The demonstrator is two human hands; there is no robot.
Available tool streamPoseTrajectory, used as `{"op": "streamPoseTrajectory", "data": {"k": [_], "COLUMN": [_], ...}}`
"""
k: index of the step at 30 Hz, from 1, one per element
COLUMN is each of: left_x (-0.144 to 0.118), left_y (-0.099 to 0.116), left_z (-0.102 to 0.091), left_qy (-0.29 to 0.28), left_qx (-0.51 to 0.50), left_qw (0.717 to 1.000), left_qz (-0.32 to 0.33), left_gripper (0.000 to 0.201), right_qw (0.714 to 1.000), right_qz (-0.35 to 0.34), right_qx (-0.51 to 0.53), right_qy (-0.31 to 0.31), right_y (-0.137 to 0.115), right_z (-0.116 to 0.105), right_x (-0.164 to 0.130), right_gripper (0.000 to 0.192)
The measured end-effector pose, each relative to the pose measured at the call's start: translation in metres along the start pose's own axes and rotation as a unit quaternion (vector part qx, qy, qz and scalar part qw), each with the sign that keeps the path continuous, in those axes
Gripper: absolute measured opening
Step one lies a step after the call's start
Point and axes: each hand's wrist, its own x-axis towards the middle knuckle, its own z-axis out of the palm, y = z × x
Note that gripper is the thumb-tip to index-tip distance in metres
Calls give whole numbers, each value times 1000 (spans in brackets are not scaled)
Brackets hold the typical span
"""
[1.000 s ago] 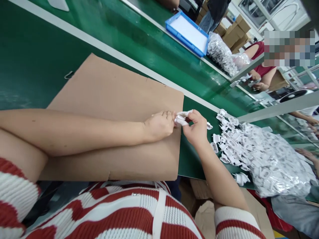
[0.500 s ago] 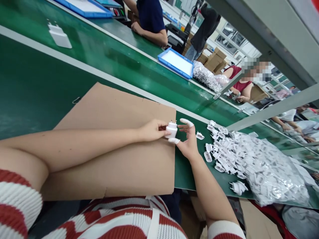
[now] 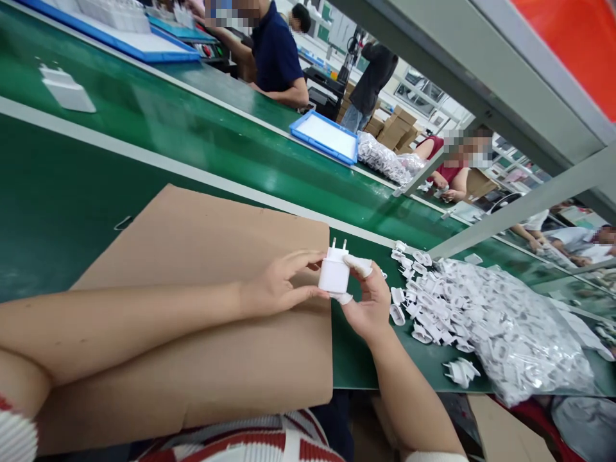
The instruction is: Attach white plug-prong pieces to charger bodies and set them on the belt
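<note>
Holding white charger, both hands, no readable markings

Green conveyor benches run beneath grey metal framing, with stacked cardboard boxes near bright windows.
</note>
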Motion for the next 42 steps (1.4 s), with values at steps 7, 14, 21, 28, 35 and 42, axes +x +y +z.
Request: {"op": "streamPoseTrajectory", "data": {"k": [7, 14, 21, 28, 35, 42], "left_x": [1, 11, 8, 12, 15, 22], "left_y": [7, 19, 11, 19, 45, 55], "left_z": [-2, 10, 4, -9, -24, -26], "left_qy": [15, -112, -104, -150, -222, -258], "left_qx": [65, -299, -179, 44, 168, 129], "left_qw": [994, 922, 950, 986, 959, 957], "left_qz": [83, -221, -235, -52, 50, 16], "left_gripper": [48, 43, 40, 26, 20, 22], "right_qw": [999, 993, 995, 992, 995, 980], "right_qz": [-36, -48, 89, 95, 75, 147], "right_qx": [-40, -91, 34, 78, 38, 131], "right_qy": [9, 60, 41, 0, 52, 34], "right_y": [-8, 4, 10, -1, -31, -30], "right_z": [0, 9, 1, -2, -3, -5], "right_x": [-3, 0, 3, 4, -10, -11], "right_gripper": [53, 46, 43, 14, 16, 22]}}
